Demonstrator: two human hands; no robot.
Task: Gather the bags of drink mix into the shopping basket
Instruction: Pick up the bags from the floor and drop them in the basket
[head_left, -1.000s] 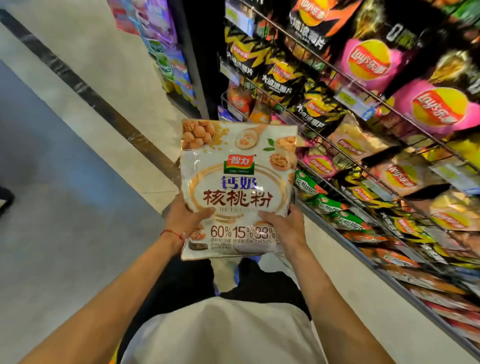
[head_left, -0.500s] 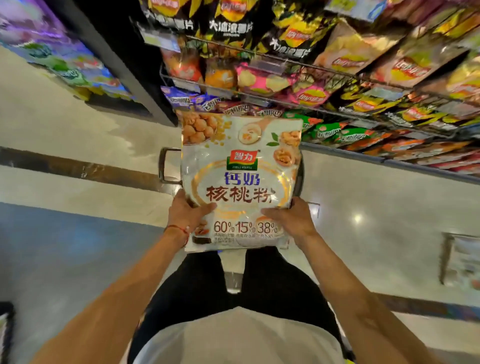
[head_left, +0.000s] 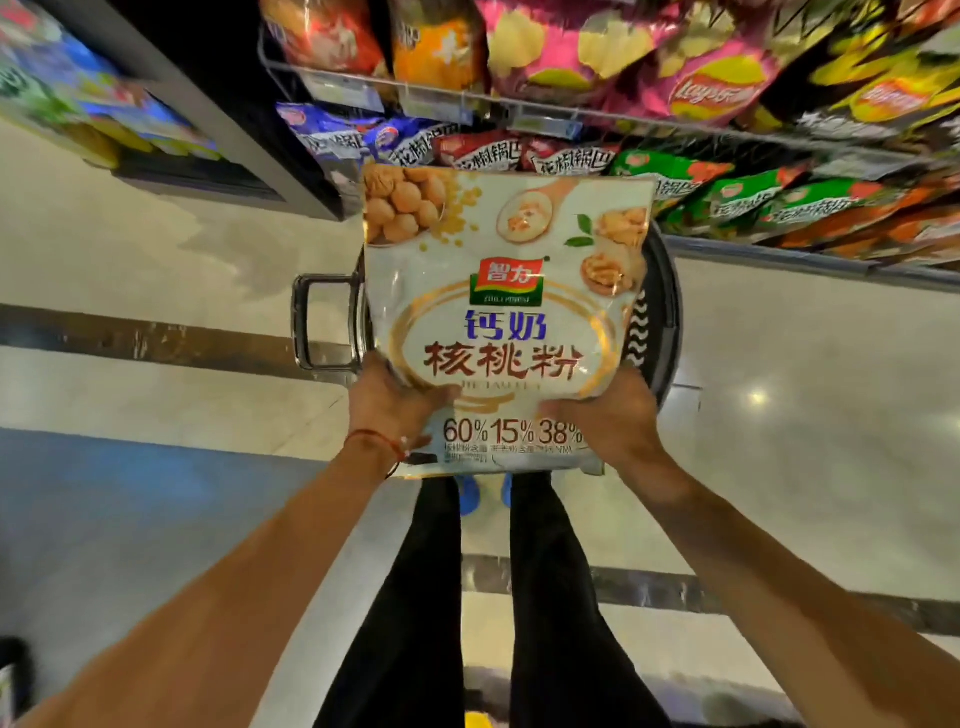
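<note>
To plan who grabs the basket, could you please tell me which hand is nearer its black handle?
Left. The left hand grips the bag at its lower corner on the side of the handle; the right hand grips the opposite corner, across the bag from it.

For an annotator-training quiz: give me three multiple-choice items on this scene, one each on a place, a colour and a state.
1. Where is the shopping basket? A) behind the drink mix bag B) on a shelf C) on an arm
2. The cord on the left wrist is: A) green B) red C) white
3. The bag is: A) in the basket B) held one-handed C) held by both hands
Answers: 1 A, its rim and handle show past the bag's edges; 2 B, red string; 3 C, left hand and right hand grip its lower corners.
</note>
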